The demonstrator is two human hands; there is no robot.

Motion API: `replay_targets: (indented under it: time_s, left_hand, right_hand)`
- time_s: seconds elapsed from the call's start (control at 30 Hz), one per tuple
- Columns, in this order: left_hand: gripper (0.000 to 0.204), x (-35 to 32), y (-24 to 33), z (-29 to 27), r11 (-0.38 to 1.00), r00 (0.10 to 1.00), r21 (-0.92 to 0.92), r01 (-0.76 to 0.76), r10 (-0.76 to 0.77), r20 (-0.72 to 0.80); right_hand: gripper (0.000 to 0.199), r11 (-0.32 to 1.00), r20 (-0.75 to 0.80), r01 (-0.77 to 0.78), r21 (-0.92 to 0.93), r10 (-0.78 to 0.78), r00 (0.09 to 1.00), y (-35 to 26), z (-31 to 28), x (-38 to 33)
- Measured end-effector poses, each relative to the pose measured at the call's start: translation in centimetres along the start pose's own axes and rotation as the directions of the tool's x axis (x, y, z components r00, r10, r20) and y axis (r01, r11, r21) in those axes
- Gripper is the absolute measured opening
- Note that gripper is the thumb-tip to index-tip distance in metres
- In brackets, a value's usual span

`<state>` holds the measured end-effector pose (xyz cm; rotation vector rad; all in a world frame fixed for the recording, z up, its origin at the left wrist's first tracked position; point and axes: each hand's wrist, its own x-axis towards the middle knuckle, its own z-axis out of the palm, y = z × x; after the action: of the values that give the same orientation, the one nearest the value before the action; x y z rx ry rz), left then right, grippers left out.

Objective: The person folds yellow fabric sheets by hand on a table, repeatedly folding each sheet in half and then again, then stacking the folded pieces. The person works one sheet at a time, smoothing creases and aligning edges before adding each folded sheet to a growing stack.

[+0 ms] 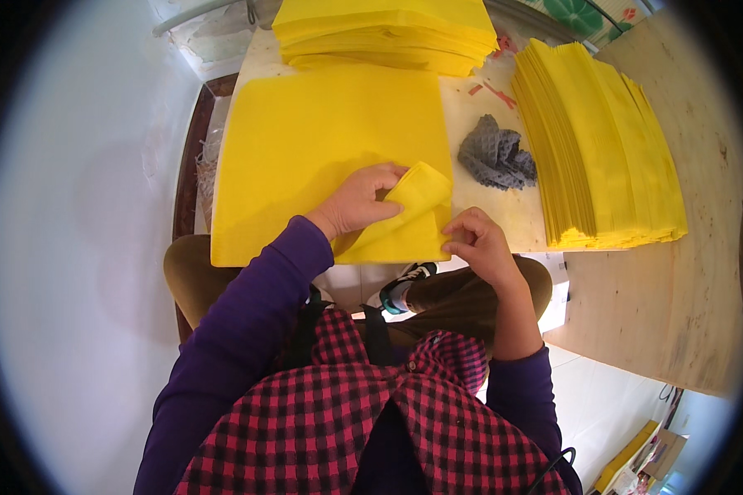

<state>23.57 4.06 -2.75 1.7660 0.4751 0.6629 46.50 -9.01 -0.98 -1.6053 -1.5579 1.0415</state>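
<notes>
A large yellow sheet (330,115), looking like thin fabric, lies flat in front of me, apparently on top of others. My left hand (363,198) is closed on its near right corner, the folded-back flap (421,188) held between thumb and fingers and lifted off the layer below. At the right edge of the yellow layer underneath, my right hand (475,239) has thumb and forefinger curled together in a pinch. Their tips touch that edge close to the near corner. How much cloth lies between them is hard to see.
A thick pile of folded yellow sheets (388,33) stands at the far side. To the right, another tall stack (598,148) leans in a row. Between it and the sheet lies a crumpled grey cloth (495,155). Red scraps (497,95) lie on the pale tabletop (504,219).
</notes>
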Motion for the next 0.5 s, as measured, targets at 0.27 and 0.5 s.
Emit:
replay_targets:
  time_s: [0.27, 0.5]
  left_hand:
    - [0.024, 0.0, -0.1, -0.1, 1.0, 1.0, 0.019, 0.003, -0.003, 0.021]
    - [0.021, 0.1, -0.6, -0.1, 0.997, 0.998, 0.063, -0.042, 0.039, 0.053]
  right_hand:
    - [0.012, 0.999, 0.0, 0.037, -0.003, -0.037, 0.999, -0.6, 0.0, 0.7]
    - [0.011, 0.994, -0.007, 0.088, -0.067, -0.089, 0.996, -3.5, -0.6, 2.0]
